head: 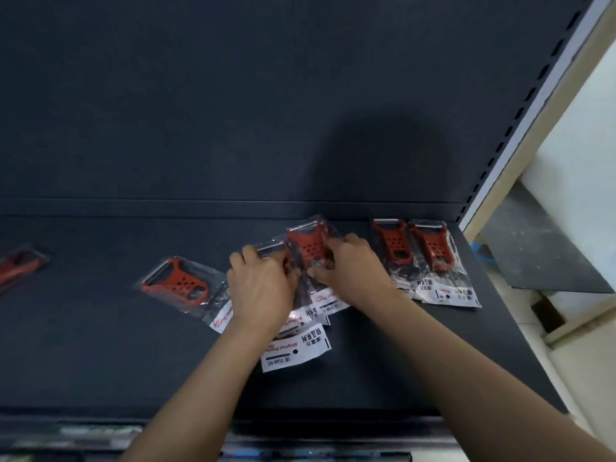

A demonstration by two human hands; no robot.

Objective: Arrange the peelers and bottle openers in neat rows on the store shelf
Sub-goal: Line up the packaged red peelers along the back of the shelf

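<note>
Red plastic under clear film, spread over the dark shelf (100, 345). Dead centre: right hand (350, 268) curled round the middle peeler (308, 248), left hand (260, 285) at its 9 o'clock, fingers bent over and gripping a clear packet (270, 250). At 3 o'clock, paired peelers (411, 255) side by side, packets touching. At 9 o'clock, a tilted peeler (176, 285); farther that way, a blurred red item (16, 265) at the edge.

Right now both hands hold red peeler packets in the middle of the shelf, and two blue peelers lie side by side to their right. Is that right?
Not quite: the head view shows the two side-by-side peelers are red, not blue. The left hand and right hand do hold red peeler packets on the shelf.
</note>
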